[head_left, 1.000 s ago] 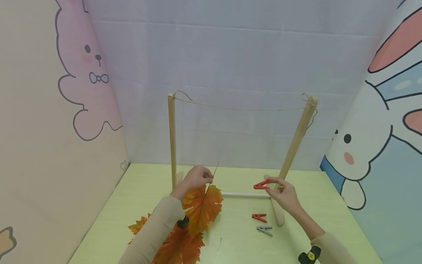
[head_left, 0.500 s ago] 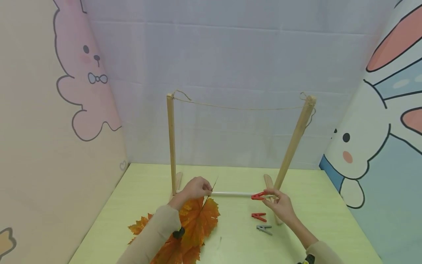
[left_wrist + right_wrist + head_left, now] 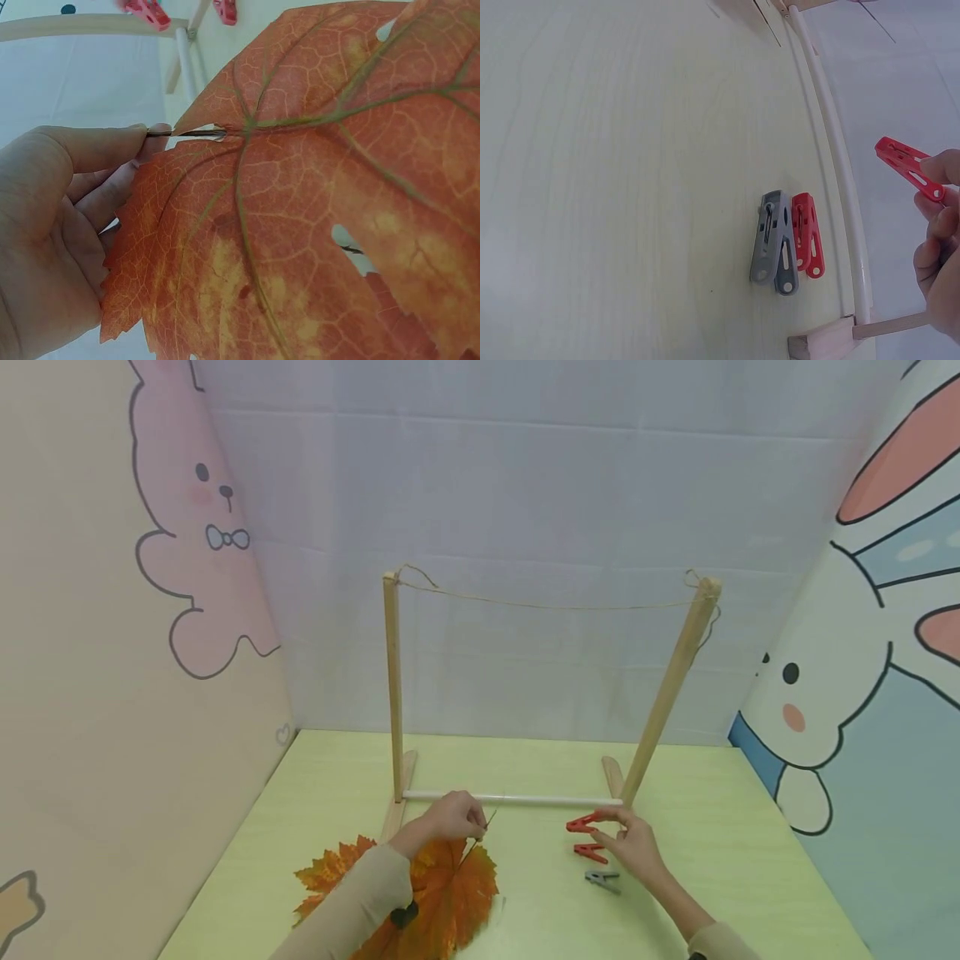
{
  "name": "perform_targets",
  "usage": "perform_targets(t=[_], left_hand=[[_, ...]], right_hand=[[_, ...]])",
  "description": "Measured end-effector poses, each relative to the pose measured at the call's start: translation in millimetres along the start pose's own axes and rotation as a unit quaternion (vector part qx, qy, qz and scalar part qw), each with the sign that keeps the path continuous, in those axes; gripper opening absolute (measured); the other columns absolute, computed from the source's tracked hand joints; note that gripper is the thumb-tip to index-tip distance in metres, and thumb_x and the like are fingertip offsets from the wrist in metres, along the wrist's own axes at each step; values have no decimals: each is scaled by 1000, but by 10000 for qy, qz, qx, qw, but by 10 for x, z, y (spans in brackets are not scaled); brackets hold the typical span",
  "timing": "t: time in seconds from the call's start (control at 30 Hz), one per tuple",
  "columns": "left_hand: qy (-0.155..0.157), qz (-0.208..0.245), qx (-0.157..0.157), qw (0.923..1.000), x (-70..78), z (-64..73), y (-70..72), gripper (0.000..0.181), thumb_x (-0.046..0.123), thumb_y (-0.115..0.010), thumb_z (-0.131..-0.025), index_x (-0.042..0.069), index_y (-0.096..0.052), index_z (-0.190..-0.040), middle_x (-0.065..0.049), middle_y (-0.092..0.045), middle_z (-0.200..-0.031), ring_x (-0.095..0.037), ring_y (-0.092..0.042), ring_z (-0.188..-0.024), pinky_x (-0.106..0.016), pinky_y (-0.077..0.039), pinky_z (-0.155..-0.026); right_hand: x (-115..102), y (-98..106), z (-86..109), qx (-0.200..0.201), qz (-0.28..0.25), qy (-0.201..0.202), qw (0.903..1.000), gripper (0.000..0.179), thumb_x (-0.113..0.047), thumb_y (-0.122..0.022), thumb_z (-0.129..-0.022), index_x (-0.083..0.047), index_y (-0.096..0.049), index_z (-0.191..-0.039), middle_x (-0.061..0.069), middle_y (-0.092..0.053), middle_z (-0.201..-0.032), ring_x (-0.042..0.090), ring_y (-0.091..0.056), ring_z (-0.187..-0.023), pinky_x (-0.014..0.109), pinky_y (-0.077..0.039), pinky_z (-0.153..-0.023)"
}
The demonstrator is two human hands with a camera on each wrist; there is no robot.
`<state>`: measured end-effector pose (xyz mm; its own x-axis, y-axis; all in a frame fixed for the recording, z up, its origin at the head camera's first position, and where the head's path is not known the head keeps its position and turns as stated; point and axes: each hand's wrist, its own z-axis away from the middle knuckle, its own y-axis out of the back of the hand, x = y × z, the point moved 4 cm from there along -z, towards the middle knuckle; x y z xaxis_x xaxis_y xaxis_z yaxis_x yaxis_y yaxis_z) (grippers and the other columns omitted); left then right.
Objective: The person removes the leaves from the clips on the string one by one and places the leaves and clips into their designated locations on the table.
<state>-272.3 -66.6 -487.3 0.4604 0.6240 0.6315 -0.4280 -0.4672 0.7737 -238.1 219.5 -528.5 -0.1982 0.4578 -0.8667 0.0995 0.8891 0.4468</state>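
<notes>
My left hand pinches the thin dark stem of an orange maple leaf between thumb and fingers. The leaf hangs below that hand, and other orange leaves lie beneath the left forearm, partly hidden. In my right hand, thumb and fingertips grip a red clothespin by its handle ends. A second red clothespin lies on the table just below the held one, with a grey clothespin beside it. A gap of table separates the two hands.
A wooden frame stands behind the hands: a left post, a right post and a low white bar. Thin twine runs between the post tops. The pale yellow table meets a white cloth backdrop.
Both hands have come down and nearer the body, the left with the leaf and the right with the red clothespin. The right hand has also shifted left, and the lower bar shows more.
</notes>
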Motion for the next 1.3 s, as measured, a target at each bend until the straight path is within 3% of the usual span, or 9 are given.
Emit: perform_targets(t=[0.1, 0.23, 0.43, 0.57, 0.67, 0.8, 1.03, 1.17, 1.3], left_hand=[[60, 175, -47, 9998, -3, 24, -55, 5, 5, -67, -77, 1, -69, -75, -2, -67, -69, -12, -62, -65, -22, -47, -57], [36, 643, -104, 9979, -14, 51, -105, 5, 0, -66, -78, -4, -68, -78, -7, -67, -70, -13, -62, -65, -21, -46, -56], [154, 1316, -187, 9910, -98, 69, -208, 6, 0, -65, -78, -5, -68, -80, -10, -68, -72, -10, -62, -65, -19, -48, -56], [418, 1602, -346, 9856, -151, 98, -274, 6, 2, -66, -79, -3, -68, -81, -9, -68, -74, -9, -61, -65, -21, -49, -58], [602, 1837, -446, 9801, -189, 122, -325, 6, 2, -66, -79, -3, -68, -81, -9, -68, -74, -7, -60, -64, -21, -48, -58], [753, 2126, -534, 9728, -221, 156, -381, 8, 2, -65, -79, -5, -68, -81, -11, -68, -73, -7, -58, -63, -21, -47, -57], [701, 2140, -520, 9729, -259, 205, -490, 8, 2, -65, -79, -5, -69, -81, -12, -68, -74, -8, -58, -62, -22, -47, -57], [676, 1990, -451, 9766, -310, 213, -560, 7, 4, -66, -79, -2, -69, -79, -9, -67, -72, -7, -57, -61, -22, -47, -57], [675, 1689, -342, 9827, -373, 214, -632, 5, 5, -68, -78, 0, -69, -76, -5, -67, -70, -6, -56, -60, -22, -46, -56]], right_hand=[[44, -25, 11, -22, -20, -164, 9999, 28, -2, -73, -72, 1, -65, -99, 15, -65, -96, 1, -27, -44, 18, -26, -38], [85, -53, 34, -50, 20, -352, 9994, 29, -6, -74, -72, 0, -65, -99, 12, -65, -96, 8, -44, -59, 20, -31, -41], [121, -91, 69, -120, -106, -640, 9978, 30, -7, -74, -72, -2, -65, -100, 11, -65, -98, 10, -47, -66, 20, -33, -43], [154, -122, 96, -213, -325, -700, 9968, 31, -4, -73, -73, 3, -64, -102, 14, -64, -99, 4, -44, -54, 19, -34, -41], [165, -146, 125, -283, -435, -727, 9960, 31, -1, -72, -73, 4, -63, -102, 16, -64, -98, 2, -33, -40, 18, -34, -38], [166, -170, 167, -308, -354, -620, 9970, 29, -2, -73, -72, 2, -64, -100, 16, -65, -97, 1, -37, -43, 18, -33, -38], [203, -245, 221, -428, -420, -362, 9975, 30, 0, -73, -71, 6, -63, -99, 20, -64, -90, -3, -36, -38, 15, -34, -37], [213, -315, 251, -800, -834, -225, 9930, 29, -2, -69, -77, 11, -60, -101, 25, -61, -97, 12, -61, -64, 19, -48, -51], [219, -383, 278, -1083, -818, -7, 9907, 28, -4, -69, -78, 9, -60, -101, 24, -61, -100, 34, -61, -93, 25, -52, -68]])
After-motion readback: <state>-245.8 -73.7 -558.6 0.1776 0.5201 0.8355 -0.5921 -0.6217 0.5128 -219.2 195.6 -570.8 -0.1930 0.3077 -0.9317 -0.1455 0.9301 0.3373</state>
